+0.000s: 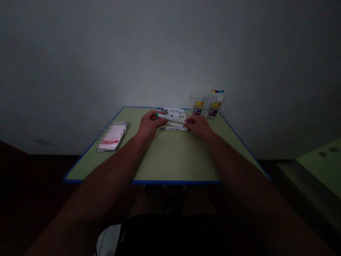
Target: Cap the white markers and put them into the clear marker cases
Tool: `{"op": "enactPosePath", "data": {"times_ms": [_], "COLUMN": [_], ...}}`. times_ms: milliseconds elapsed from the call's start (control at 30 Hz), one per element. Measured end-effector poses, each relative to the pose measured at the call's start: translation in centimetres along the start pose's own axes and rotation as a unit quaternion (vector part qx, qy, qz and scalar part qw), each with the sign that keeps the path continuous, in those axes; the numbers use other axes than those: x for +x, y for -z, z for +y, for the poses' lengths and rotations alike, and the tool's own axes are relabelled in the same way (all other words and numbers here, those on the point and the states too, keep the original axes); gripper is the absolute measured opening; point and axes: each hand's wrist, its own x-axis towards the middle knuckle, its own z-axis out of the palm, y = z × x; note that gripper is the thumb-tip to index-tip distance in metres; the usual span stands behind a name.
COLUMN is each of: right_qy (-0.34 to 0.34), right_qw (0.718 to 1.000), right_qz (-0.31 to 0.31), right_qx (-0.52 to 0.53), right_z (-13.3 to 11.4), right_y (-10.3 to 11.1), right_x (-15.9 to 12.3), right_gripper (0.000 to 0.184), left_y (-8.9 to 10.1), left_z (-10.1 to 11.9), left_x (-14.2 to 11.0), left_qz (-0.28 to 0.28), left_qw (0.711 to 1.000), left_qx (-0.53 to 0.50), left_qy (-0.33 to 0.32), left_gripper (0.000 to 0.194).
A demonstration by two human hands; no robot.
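A white marker (pixel 174 118) with a green end is stretched between my two hands above the table. My left hand (pixel 149 125) is closed on it near the green end. My right hand (pixel 198 126) pinches the same marker at its other end. Just below it, a second white marker (pixel 173 124) slants between the hands; whether fingers also touch it I cannot tell. Closer to me, another white marker (pixel 176 129) with a dark tip lies level on the table, its right end by my right fingertips. Several white markers (pixel 174 110) lie behind the hands.
Two clear plastic cases (pixel 198 105) with yellow and dark labels stand at the back right; the right one holds markers with coloured ends. A phone-like flat object (pixel 113 137), partly blurred out, lies on the left. The light green table (pixel 170 167) has a blue edge and meets a wall (pixel 165 53).
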Motion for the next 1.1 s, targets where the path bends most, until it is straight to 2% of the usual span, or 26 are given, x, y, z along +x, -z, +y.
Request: {"op": "enactPosePath", "data": {"times_ms": [133,367,500,767,967,1100], "right_qy": [0.000,0.014,0.023,0.024,0.032,0.031], "right_qw": [1.000,1.000,0.999,0.988,0.986,0.986], "right_qz": [-0.001,0.013,-0.037,-0.118,-0.128,-0.094], "right_qx": [-0.031,-0.007,0.032,0.095,0.105,0.132], "right_z": [0.3,0.3,-0.4,-1.3,-1.6,-1.2], "right_y": [0.1,-0.1,0.0,0.3,0.2,-0.1], "right_x": [0.2,0.3,-0.4,-1.3,-1.4,-1.1], "right_gripper": [0.008,0.010,0.007,0.017,0.024,0.023], "left_y": [-0.2,-0.1,-0.4,-0.3,-0.2,0.1], "left_z": [0.0,-0.3,-0.1,0.1,0.1,-0.2], "left_x": [-0.3,-0.2,-0.4,-0.3,-0.3,-0.1], "left_qz": [-0.032,-0.045,-0.040,-0.033,-0.044,-0.057], "left_qw": [0.999,0.999,0.998,0.998,0.996,0.997], "left_qx": [-0.003,-0.030,-0.032,-0.006,-0.002,0.021], "left_qy": [-0.007,0.002,0.034,0.054,0.073,0.055], "left_gripper": [0.034,0.038,0.037,0.019,0.016,0.018]}}
